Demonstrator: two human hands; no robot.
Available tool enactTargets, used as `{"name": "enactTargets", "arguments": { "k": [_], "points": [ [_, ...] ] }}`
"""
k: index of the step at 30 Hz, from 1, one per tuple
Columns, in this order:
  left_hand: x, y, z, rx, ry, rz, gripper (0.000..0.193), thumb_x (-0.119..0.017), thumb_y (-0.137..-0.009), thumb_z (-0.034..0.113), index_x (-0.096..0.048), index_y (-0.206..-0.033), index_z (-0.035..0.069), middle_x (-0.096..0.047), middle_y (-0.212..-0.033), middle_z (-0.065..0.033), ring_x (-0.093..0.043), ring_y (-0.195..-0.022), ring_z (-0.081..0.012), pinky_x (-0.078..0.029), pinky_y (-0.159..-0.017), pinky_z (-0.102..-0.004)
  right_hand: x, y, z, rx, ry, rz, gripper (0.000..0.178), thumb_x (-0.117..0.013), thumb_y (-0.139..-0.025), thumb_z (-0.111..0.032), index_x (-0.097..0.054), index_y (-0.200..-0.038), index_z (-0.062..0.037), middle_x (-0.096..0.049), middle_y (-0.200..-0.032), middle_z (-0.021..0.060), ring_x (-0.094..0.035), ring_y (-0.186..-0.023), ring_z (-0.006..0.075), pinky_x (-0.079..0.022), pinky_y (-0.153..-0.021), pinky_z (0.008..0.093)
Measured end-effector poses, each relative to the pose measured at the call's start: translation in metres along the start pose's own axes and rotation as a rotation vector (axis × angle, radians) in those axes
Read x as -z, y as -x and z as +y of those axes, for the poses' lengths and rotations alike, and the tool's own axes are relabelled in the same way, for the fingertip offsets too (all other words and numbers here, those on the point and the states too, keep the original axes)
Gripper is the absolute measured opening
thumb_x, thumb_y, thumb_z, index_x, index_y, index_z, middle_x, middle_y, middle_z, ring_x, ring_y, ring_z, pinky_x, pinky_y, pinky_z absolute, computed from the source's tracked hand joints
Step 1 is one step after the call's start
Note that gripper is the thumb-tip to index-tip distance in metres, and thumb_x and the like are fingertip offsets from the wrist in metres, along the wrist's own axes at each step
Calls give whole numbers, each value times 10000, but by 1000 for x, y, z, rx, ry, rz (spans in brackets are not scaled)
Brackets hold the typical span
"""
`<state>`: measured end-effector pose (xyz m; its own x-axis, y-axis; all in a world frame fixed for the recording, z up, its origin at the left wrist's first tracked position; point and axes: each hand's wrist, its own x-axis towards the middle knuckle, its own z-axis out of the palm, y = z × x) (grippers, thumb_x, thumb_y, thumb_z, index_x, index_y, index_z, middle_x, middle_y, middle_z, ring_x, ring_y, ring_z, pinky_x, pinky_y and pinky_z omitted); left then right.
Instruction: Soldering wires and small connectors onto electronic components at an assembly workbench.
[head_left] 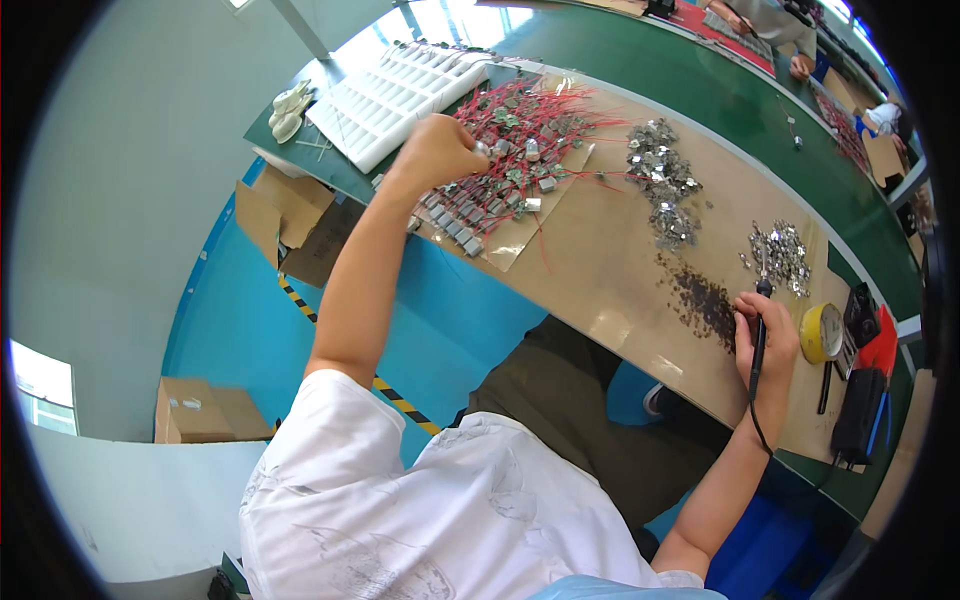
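Note:
My left hand point(440, 152) reaches over a heap of small grey metal-cased parts with red wires point(500, 190). Its fingers are closed together at the left side of the heap; what they hold, if anything, is hidden. My right hand point(770, 340) grips a corded black soldering iron point(759, 345) like a pen. The iron's thin metal tip points at a pile of shiny silver pieces point(785, 258). Small dark brown pieces point(703, 305) lie scattered just left of my right hand. Farther left is another pile of silver metal pieces point(660, 180).
A white compartmented tray point(390, 105) stands far left, beside white gloves point(290, 108). Yellow tape point(821, 332), a black box point(858, 418) and a red item point(880, 345) sit at the right. Open cardboard boxes point(300, 225) are below the table. Another person's hand point(802, 67) shows across the table.

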<state>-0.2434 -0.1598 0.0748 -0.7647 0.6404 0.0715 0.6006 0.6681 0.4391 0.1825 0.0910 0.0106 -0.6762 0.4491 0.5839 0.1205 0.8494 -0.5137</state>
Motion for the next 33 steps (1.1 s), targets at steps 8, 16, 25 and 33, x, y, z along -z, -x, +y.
{"name": "enactTargets", "arguments": {
  "k": [8, 16, 25, 33],
  "points": [
    [1, 27, 17, -110, 1077, 501, 312, -874, -838, 164, -760, -1009, -70, -726, -804, -47, -625, -624, -67, -471, -558, -207, 1, -2, -4, -27, 1, 9, 310, -712, -836, 122, -694, -1102, -36, -711, -937, 145, -729, -859, 287, -574, -753, 350],
    [15, 22, 38, -119, 953, 207, 229, -780, -880, 6, -714, -1076, -92, -750, -908, -117, -644, -662, -118, -492, -581, -240, 1, -6, -5, -36, -9, 24, 324, -722, -823, 120, -695, -1103, -42, -713, -924, 137, -729, -859, 285, -571, -749, 351],
    [-33, 71, 95, -558, 1020, -469, 247, -758, -813, -80, -690, -1050, -106, -701, -998, -113, -681, -817, -123, -609, -703, -237, 0, 1, 1, -46, -39, 44, 300, -708, -840, 125, -701, -1096, -30, -722, -922, 136, -740, -846, 275, -578, -729, 340],
    [-92, 73, 128, -740, 449, -611, 226, -826, -793, 92, -742, -979, -6, -704, -842, -89, -660, -736, -174, -547, -696, -329, -3, 1, 10, -26, -47, 60, 306, -705, -835, 121, -709, -1093, -42, -711, -913, 137, -735, -850, 278, -581, -733, 348]
  ]
}}
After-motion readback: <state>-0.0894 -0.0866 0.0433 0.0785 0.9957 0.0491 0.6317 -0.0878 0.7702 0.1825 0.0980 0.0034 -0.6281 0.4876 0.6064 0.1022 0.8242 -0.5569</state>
